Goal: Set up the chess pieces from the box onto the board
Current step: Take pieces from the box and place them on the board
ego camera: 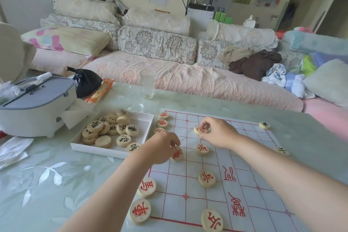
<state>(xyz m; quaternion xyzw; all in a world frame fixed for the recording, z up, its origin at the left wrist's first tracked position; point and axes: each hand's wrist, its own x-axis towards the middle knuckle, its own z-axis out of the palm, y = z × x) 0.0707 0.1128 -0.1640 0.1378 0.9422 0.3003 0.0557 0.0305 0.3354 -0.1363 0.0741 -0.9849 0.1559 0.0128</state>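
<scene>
A white sheet board with red grid lines lies on the table. Round wooden pieces with red characters sit on it, among them one in the middle and another nearer me. My left hand pinches a red-marked piece at the board's left edge. My right hand pinches another red-marked piece farther up the board. The white box to the left holds several pieces with black characters.
A grey-lidded white appliance stands at the left with a black bag and an orange packet behind it. An empty glass stands beyond the box. A sofa with cushions runs behind the table.
</scene>
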